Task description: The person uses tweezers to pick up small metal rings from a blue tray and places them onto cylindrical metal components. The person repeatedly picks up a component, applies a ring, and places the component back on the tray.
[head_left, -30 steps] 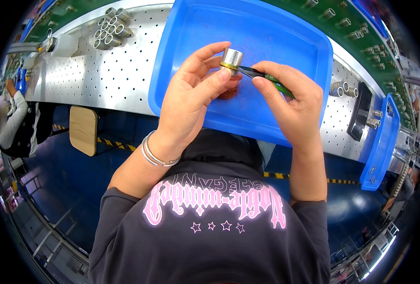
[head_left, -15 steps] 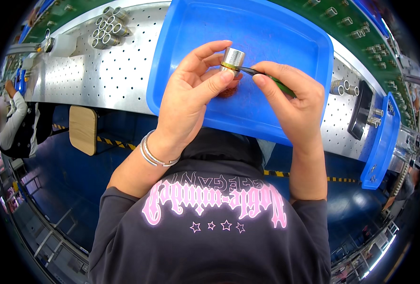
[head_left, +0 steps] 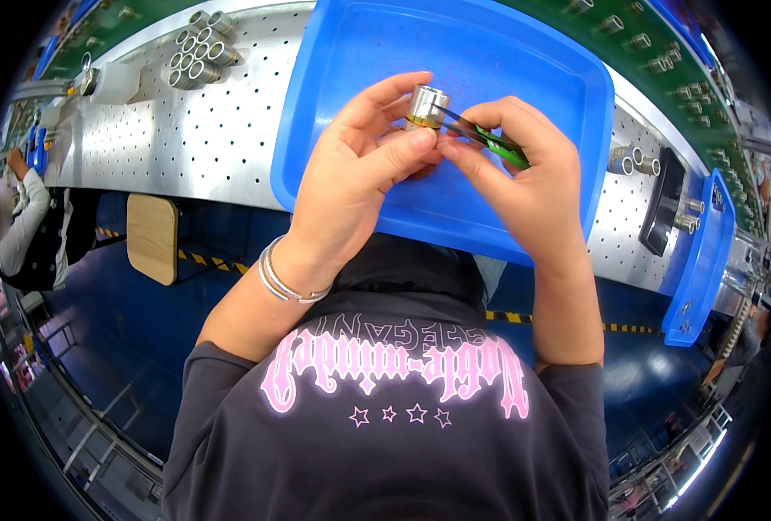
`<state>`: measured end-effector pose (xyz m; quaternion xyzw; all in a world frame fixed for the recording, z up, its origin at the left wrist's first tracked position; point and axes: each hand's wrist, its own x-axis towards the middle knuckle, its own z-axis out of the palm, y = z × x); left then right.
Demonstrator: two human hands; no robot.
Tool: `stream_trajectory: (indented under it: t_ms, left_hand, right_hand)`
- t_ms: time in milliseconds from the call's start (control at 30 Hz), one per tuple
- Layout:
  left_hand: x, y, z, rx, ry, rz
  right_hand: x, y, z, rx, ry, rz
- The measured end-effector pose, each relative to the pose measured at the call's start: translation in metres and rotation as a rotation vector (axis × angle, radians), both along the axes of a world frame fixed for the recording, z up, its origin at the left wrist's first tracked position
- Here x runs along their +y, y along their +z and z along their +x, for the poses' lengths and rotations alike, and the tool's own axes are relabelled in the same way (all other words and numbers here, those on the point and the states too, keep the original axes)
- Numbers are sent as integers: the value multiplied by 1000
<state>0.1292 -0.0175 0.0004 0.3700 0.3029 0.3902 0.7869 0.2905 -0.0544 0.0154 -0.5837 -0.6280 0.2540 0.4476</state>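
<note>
My left hand (head_left: 363, 156) holds a short silver metal cylinder (head_left: 430, 97) upright between thumb and fingers. Around its lower part runs a yellowish band (head_left: 421, 121). In my right hand (head_left: 524, 165) is a small green-handled tool (head_left: 505, 151) with two dark, slender prongs spread apart; whether it is tweezers or snips I cannot tell. One prong tip lies at the cylinder's side, above the band. Both hands are over a blue tray (head_left: 285, 139). Beneath them, partly hidden by my fingers, lies a reddish-brown heap (head_left: 423, 170) of fine bits.
Several metal cylinders (head_left: 201, 50) stand grouped on the perforated metal table (head_left: 229, 130) at left. More cylinders (head_left: 635, 160) lie right of the tray, by a black tray (head_left: 663, 204) and another blue tray (head_left: 698, 260). A wooden stool (head_left: 152, 239) and a co-worker (head_left: 42, 226) are at left.
The tool's prongs have spread apart and its tip has risen from the yellow band to the cylinder's upper side. My right hand has turned and shifted slightly left.
</note>
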Motion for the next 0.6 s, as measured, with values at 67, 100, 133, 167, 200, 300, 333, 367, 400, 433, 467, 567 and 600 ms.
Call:
stream_trajectory:
  t_ms: [67,100,133,167,200,300,333,367,400,433,467,567,600]
  left_hand:
    - [0,-1,-2,30,-21,26]
    - [0,-1,-2,39,-34,24]
    - [0,-1,-3,47,-47,23]
    - [0,-1,-3,16,-45,-8]
    - [1,-1,-3,-15,-43,-38]
    - [1,-1,-4,-83,-35,-105]
    - [2,-1,-4,-102,-33,-123]
    - [2,-1,-4,-106,-29,-119]
    - [1,-2,-3,-111,-26,-116]
    - [1,-2,-3,-115,-23,-113]
    - [1,-3,-4,-109,-26,-100]
    - [1,-2,-5,-92,-34,-79]
    - [1,-1,-6,-86,-38,-86]
  right_hand:
    - [0,-1,1,-39,26,27]
    - [0,-1,1,-27,17,30]
    - [0,-1,2,-16,8,32]
    - [0,0,1,-4,-1,35]
    - [0,0,1,5,-6,31]
    - [0,1,0,30,-18,21]
    - [0,2,-1,37,-18,21]
    - [0,2,-1,45,-18,20]
    - [1,4,-3,32,-9,22]
    - [1,5,-6,19,0,24]
    - [1,6,-7,7,10,25]
    - [3,3,-5,-20,57,87]
    - [3,1,-4,17,43,102]
